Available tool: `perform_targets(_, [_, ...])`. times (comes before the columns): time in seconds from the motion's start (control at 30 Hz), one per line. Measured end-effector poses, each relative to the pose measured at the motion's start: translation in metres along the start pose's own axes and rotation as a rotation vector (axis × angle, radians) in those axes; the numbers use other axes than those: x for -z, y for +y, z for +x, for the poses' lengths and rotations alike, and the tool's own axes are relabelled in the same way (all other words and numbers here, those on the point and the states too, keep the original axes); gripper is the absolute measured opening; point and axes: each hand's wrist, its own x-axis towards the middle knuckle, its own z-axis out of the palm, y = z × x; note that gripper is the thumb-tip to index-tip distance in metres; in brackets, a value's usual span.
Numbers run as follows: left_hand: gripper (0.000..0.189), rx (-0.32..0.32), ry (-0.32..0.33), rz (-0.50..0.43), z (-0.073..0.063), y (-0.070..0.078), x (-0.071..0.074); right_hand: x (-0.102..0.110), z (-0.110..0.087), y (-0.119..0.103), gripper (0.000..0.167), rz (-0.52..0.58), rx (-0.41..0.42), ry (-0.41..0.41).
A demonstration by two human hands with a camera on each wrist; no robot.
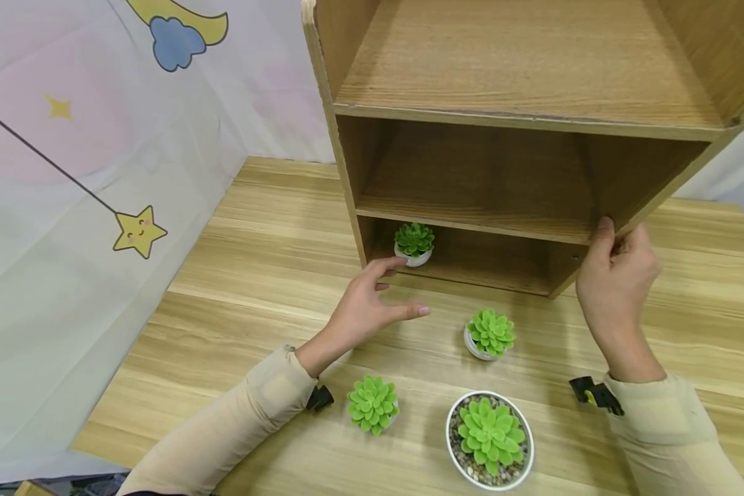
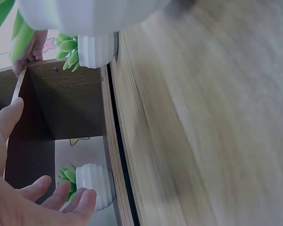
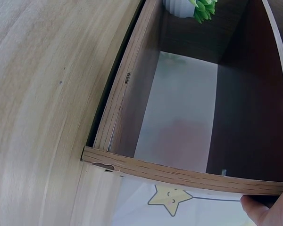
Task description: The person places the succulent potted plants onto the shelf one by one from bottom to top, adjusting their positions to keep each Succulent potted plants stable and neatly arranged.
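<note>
A small artificial succulent in a white pot (image 1: 412,257) stands at the left end of the bottom compartment of a wooden shelf (image 1: 521,122). My left hand (image 1: 362,308) is just in front of it, thumb and fingers spread apart, fingertips right by the pot. In the left wrist view that ribbed pot (image 2: 95,184) shows beyond the fingers. My right hand (image 1: 620,289) grips the front edge of the shelf's right side panel, thumb inside and fingers curled around the outside. Only part of the right hand (image 3: 276,209) shows in the right wrist view.
Two small potted succulents (image 1: 491,333) (image 1: 373,405) and a larger one in a round white bowl with pebbles (image 1: 451,441) stand on the wooden table (image 1: 204,324) before the shelf. A printed cloth (image 1: 68,207) hangs at the left and behind.
</note>
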Motion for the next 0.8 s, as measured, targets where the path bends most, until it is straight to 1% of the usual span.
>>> perform_targets(0.2, [0.083,-0.004,-0.024,0.007,-0.0011,0.0005,-0.0011,-0.0001,-0.0004,-0.0009,0.027,0.002,0.002,0.001])
perform_targets(0.43, [0.084,-0.012,-0.034,0.060,-0.0012,0.0006,-0.0021,-0.0003,0.0005,-0.0015,0.027,0.010,0.003,0.003])
perform_targets(0.53, [0.083,-0.027,-0.046,0.069,-0.0006,0.0004,-0.0020,-0.0002,0.0006,-0.0013,0.027,0.016,0.000,0.003])
perform_targets(0.8, [0.082,-0.068,-0.111,0.004,0.0017,-0.0012,-0.0035,-0.0002,0.0004,-0.0006,0.028,0.012,-0.003,0.006])
